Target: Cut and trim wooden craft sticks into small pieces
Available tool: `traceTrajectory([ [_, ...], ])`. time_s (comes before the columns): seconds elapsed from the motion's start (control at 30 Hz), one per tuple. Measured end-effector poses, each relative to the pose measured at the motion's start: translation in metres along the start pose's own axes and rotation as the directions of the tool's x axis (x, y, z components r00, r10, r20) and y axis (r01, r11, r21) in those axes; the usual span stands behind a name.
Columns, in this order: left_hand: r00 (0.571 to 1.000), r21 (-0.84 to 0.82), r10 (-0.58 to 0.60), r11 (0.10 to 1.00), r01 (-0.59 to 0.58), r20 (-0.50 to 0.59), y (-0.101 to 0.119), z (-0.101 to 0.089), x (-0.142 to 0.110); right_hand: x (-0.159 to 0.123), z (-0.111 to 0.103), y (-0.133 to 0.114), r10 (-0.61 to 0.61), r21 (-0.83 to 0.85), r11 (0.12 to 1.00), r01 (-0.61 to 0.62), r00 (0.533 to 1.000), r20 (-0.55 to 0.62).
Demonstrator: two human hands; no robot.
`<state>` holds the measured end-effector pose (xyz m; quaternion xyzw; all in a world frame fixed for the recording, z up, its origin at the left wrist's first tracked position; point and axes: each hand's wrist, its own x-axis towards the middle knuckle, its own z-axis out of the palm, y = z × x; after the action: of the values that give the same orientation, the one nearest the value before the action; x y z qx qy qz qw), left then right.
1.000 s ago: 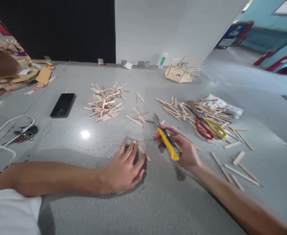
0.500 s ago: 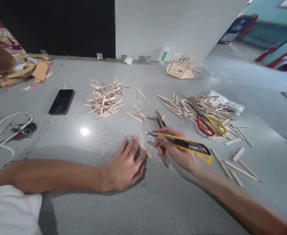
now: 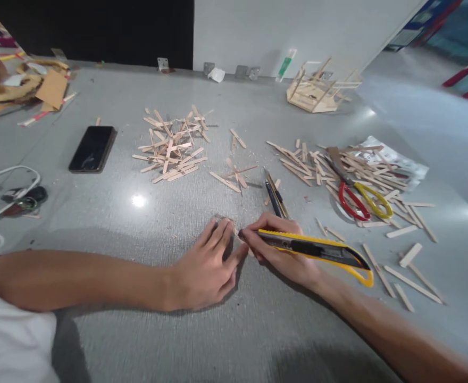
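Observation:
My left hand (image 3: 208, 266) lies flat on the grey floor (image 3: 234, 330), fingers stretched over a small wooden stick that is mostly hidden beneath them. My right hand (image 3: 282, 250) grips a yellow and black utility knife (image 3: 316, 249) like a pen. Its tip points left and meets the stick right beside my left fingertips. A dark pen (image 3: 274, 196) lies just beyond my right hand.
Several wooden sticks lie in one pile (image 3: 172, 146) at centre left and another (image 3: 337, 173) at right, with red and yellow scissors (image 3: 357, 199) on it. A black phone (image 3: 92, 148), white cable (image 3: 2, 183), a stick structure (image 3: 317, 88) and cardboard scraps (image 3: 38, 85) lie around.
My right hand turned the knife from upright to lying level and brought its tip left to my left fingertips. The left hand stayed put.

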<state>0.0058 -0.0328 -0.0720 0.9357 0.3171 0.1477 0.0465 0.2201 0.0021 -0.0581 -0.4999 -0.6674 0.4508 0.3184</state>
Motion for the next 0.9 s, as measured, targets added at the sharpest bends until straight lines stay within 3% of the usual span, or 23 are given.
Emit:
traceTrajectory([
  [0.27,0.999,0.016,0.022,1.000,-0.022,0.026,-0.0022,-0.0024,0.0018,0.0052,-0.0016,0.0022,-0.038,-0.125,0.992,0.035,0.999,-0.022],
  [0.9,0.995,0.192,0.100,0.976,-0.103,0.024,-0.0047,-0.0080,0.0078,0.0086,-0.0015,0.0016,-0.106,-0.224,0.970,0.098,0.994,-0.026],
])
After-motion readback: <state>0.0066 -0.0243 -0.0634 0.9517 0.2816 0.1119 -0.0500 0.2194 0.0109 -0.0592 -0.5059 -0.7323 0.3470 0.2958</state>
